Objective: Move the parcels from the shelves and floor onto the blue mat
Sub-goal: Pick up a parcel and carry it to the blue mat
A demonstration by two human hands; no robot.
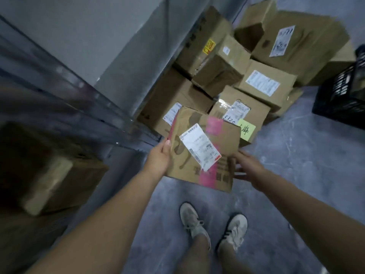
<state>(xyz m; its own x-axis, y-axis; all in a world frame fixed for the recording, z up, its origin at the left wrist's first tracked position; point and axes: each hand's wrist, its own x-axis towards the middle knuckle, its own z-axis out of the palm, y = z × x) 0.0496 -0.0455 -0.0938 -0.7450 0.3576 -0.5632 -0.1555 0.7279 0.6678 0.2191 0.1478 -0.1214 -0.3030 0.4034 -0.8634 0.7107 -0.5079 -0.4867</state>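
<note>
Right now the parcel [223,139] (flat cardboard, white label, pink tape) is held above the grey floor [296,155], just in front of a pile of boxes [256,80] lying on that floor. The left grip [158,157] pinches the parcel's left edge, thumb on top and fingers hidden beneath. The right grip [245,168] is spread, with straight fingers against the lower right edge; blur hides how far they reach under. A metal shelf [79,91] stands at left and a black crate [339,95] at right.
</note>
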